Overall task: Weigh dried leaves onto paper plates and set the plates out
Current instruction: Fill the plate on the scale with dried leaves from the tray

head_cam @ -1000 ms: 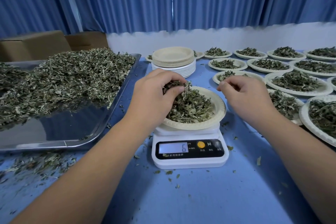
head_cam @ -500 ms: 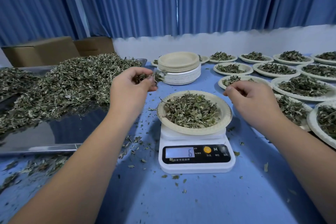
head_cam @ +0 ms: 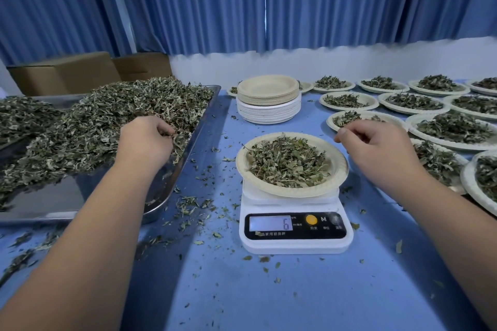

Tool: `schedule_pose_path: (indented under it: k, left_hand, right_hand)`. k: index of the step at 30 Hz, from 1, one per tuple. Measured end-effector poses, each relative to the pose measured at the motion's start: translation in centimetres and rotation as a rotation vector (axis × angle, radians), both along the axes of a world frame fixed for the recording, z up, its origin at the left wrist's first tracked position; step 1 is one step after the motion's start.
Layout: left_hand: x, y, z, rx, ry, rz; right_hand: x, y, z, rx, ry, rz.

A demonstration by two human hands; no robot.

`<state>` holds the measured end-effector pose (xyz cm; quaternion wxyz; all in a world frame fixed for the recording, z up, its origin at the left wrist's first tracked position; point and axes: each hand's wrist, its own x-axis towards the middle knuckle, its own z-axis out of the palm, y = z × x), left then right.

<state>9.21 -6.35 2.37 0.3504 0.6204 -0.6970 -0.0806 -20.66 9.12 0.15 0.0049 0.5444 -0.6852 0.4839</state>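
Note:
A paper plate [head_cam: 342, 166] heaped with dried leaves [head_cam: 287, 165] sits on a white digital scale [head_cam: 295, 246] whose display reads 6. My left hand [head_cam: 145, 142] is over the right side of the steel tray [head_cam: 53, 197], fingers curled down into the big pile of dried leaves [head_cam: 94, 121], with leaves at the fingertips. My right hand [head_cam: 376, 149] hovers just right of the plate on the scale. Its fingers are loosely curled and hold nothing.
A stack of unused paper plates [head_cam: 269, 99] stands behind the scale. Several filled plates [head_cam: 454, 127] cover the table's right side, close to my right arm. Loose leaf bits litter the blue table [head_cam: 269, 298]. Cardboard boxes [head_cam: 64, 72] stand behind the tray.
My left hand lifted a pinch of leaves off the plate on the scale and carried it left to the tray pile. My right hand stayed beside the plate.

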Motion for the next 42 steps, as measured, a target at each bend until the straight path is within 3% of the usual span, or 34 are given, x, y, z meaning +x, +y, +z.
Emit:
schedule_pose_path:
  k: [4,10,23,42]
  left_hand:
    - [0.4,-0.4,-0.6,0.148,-0.092,-0.015]
    - [0.1,-0.6,-0.9,0.182,-0.163,-0.03]
    - [0.4,0.0,-0.3,0.45,-0.325,-0.047]
    - [-0.1,0.8,0.1,0.404,-0.405,-0.066]
  right_hand:
    - [0.0,0.0,-0.1,-0.002,-0.01,-0.007]
    - [0.0,0.0,0.0,-0.012,-0.011,-0.03]
    - [0.0,-0.1,0.0,-0.007,-0.044,-0.017]
    - [-0.1,0.0,-0.2,-0.018,-0.053,-0.017]
